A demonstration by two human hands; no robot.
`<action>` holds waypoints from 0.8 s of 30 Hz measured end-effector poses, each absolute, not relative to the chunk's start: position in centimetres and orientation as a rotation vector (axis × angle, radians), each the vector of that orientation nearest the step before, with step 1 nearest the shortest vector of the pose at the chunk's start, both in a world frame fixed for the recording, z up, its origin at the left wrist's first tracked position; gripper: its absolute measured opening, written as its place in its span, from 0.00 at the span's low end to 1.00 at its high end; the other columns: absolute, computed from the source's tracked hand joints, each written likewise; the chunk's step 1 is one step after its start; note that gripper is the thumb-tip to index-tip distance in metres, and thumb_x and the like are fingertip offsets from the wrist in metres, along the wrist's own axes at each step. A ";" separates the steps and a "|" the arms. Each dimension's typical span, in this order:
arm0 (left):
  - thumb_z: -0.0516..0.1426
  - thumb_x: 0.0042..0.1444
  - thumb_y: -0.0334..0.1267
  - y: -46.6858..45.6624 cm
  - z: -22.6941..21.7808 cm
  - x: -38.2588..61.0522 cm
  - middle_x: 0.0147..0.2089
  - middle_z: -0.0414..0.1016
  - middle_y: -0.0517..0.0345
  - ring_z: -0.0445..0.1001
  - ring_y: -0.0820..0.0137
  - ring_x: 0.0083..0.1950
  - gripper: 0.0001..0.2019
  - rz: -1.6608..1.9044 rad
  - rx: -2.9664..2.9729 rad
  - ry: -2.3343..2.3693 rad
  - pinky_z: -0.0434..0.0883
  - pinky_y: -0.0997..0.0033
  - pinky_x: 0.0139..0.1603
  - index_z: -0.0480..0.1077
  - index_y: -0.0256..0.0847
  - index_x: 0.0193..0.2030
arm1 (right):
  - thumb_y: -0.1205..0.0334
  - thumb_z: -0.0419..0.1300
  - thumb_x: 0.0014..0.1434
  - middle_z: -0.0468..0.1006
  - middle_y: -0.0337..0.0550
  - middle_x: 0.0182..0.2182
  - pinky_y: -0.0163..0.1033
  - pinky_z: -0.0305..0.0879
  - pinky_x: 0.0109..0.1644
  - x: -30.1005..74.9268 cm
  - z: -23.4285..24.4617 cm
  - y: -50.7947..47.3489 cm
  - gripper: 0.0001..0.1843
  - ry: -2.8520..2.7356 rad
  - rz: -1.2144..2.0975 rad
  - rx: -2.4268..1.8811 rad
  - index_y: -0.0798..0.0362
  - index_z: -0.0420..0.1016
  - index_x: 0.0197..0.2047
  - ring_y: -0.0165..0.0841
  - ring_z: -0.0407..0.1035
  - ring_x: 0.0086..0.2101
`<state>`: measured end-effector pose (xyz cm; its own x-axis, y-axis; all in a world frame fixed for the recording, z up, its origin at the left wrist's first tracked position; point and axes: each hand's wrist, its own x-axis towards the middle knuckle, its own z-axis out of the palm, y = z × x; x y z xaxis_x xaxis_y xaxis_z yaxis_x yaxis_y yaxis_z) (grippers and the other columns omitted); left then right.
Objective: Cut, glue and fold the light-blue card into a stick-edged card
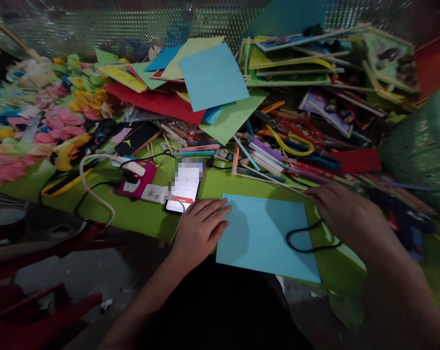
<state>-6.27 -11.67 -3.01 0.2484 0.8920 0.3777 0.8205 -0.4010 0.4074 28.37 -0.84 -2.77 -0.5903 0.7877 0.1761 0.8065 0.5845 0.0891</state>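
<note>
A light blue sheet of paper [265,233] lies flat at the table's front edge. My left hand [201,226] is stretched out over its left edge, fingertips on the paper, beside the lit phone [185,187]. My right hand [345,214] is above the sheet's upper right side, with its fingers pinched at the end of a thin wooden stick [285,184] that slants in from the pile. A black cord [307,250] loops across the sheet's right part below this hand. Light green paper [347,253] shows partly beneath my right hand.
Behind lie coloured papers [214,78], pens [267,155], yellow-handled scissors [290,146] and stacked stick-framed pictures [296,63]. A pink power strip [139,182] with cables is left of the phone. Paper flowers [66,116] fill the far left; a green basket [420,146] stands right.
</note>
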 end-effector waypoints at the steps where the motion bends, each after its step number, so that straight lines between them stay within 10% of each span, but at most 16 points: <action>1: 0.56 0.72 0.36 -11.6 -3.0 -6.3 0.61 0.81 0.56 0.79 0.62 0.60 0.14 0.856 2.370 1.661 0.78 0.53 0.60 0.76 0.46 0.60 | 0.61 0.49 0.74 0.81 0.52 0.45 0.42 0.65 0.38 28.5 -2.9 -0.9 0.16 -2.682 -0.242 -1.357 0.55 0.77 0.51 0.39 0.76 0.36; 24: 0.58 0.69 0.32 -11.3 -3.7 -6.3 0.53 0.85 0.54 0.80 0.62 0.53 0.13 1.078 2.294 1.867 0.77 0.56 0.57 0.77 0.42 0.57 | 0.51 0.51 0.76 0.81 0.45 0.41 0.43 0.69 0.39 27.3 -4.1 -1.3 0.16 -2.634 0.121 -1.035 0.50 0.75 0.48 0.39 0.77 0.36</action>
